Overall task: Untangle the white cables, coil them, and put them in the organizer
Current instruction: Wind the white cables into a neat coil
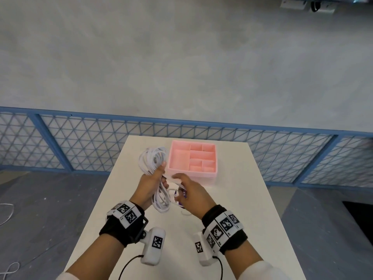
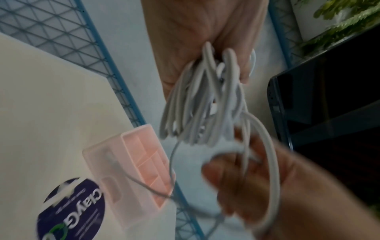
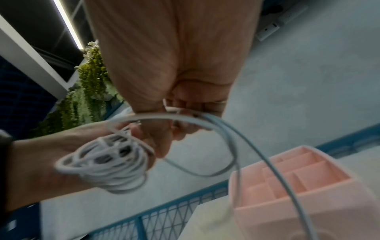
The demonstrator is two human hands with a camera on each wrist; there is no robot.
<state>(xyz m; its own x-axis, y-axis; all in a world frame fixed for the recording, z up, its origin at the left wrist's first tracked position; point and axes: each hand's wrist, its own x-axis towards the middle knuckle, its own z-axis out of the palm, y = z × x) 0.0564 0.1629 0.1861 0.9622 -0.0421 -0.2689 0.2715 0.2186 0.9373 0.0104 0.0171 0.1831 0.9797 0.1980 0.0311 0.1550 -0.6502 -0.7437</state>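
The right hand (image 3: 174, 78) pinches loose strands of white cable (image 3: 216, 129) that arc down past the pink organizer (image 3: 308, 203) on the tabletop (image 3: 205, 227). The left hand (image 3: 61, 154) grips a coiled bundle (image 3: 107, 165).

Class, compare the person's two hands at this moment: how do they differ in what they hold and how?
The left hand grips a thick bundle of white cable loops in its fist; the right hand pinches only a loose strand of cable. The left hand's grip is beside the pink organizer; the right hand's is in front of it. Both wear wrist cameras and are raised above the table.
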